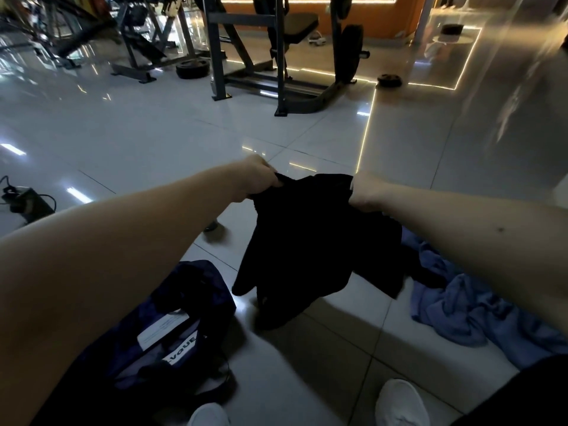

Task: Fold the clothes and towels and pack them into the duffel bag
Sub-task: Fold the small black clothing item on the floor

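Gym: weight bench (pixel 302 24), plates (pixel 192 69).

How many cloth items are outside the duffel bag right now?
2: a black garment held up by the left hand and right hand, and a blue cloth heap on the floor at right, which may hide more pieces.

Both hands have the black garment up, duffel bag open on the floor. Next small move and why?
Probably lower the black garment flat onto the floor tiles to start a fold. The left hand and right hand grip its top edge, it hangs bunched and unfolded, so packing it into the open duffel bag looks premature.
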The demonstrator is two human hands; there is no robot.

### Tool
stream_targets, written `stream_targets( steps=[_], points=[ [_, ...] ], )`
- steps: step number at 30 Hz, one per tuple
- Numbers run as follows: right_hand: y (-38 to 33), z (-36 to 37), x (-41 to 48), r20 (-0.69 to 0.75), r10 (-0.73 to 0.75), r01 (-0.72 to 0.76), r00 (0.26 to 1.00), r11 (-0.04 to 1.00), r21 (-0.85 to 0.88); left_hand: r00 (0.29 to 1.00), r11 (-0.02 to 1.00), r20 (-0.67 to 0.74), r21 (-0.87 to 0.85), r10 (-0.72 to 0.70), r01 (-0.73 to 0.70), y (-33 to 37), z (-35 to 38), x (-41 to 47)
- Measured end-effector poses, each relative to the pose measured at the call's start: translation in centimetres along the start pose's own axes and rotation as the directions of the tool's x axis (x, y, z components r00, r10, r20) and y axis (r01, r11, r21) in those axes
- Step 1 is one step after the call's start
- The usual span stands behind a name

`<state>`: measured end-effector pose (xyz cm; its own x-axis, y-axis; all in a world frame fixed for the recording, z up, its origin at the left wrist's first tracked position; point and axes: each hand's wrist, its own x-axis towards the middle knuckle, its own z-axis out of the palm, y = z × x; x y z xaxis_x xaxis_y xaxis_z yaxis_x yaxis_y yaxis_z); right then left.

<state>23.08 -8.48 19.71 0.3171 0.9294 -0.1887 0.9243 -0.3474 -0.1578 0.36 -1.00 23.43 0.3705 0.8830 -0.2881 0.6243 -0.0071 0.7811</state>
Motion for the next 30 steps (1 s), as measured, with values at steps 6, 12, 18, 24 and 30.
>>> stream_targets(
  steps=[6,12,18,24,30],
  points=[
    [-0.8,4.3,-0.4,0.154,-0.249,0.198,0.956,0.938,0.284,0.986,0.984,-0.032,0.077,0.164,-0.162,0.2,2.5,-0.3],
    [-3.3,5.1,-1.0,-0.055,-0.378,0.335,0.924,0.735,0.590,0.963,0.947,-0.112,0.239,0.246,-0.214,-1.2,2.9,0.7],
    [-3.3,2.7,-0.1,-0.233,-0.244,0.300,0.941,0.922,0.247,0.944,0.880,-0.069,0.387,0.324,-0.274,-3.2,1.5,1.3],
    [-0.4,1.5,0.6,-0.237,-0.040,0.035,0.971,0.999,-0.024,0.835,0.439,0.059,0.829,0.548,-0.347,-6.5,0.1,1.0],
    [3.6,-1.3,1.4,-0.164,0.164,-0.146,0.973,0.983,0.115,0.892,0.652,-0.216,0.751,0.397,-0.108,-7.2,-4.1,2.2]
  ],
)
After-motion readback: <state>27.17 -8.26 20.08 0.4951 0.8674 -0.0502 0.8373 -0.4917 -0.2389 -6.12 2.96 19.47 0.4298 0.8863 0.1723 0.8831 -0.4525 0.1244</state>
